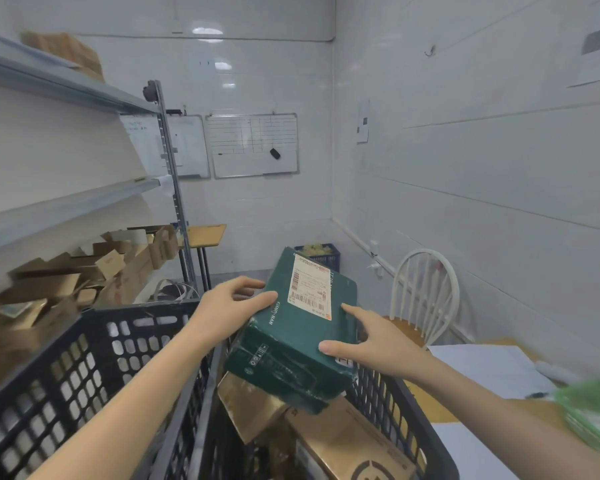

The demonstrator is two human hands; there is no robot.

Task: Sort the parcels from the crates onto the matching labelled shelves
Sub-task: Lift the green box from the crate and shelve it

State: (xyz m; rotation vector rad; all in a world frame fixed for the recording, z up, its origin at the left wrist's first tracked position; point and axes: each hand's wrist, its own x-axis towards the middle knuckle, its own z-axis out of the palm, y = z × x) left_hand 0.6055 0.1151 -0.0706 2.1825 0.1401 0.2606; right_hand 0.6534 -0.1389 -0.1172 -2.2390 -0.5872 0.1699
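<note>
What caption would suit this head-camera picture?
The left hand and right hand hold a green parcel above a black crate beside metal shelves.

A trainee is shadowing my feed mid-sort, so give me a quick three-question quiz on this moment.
1. True or false: only one hand holds the green parcel.
2. What lies in the black crate below it? A) brown cardboard parcels B) bottles C) folded clothes
3. Fill in: the white shipping label is on the parcel's ____ face.

Key: 1 false, the left hand and the right hand both hold it. 2 A. 3 top.
</note>
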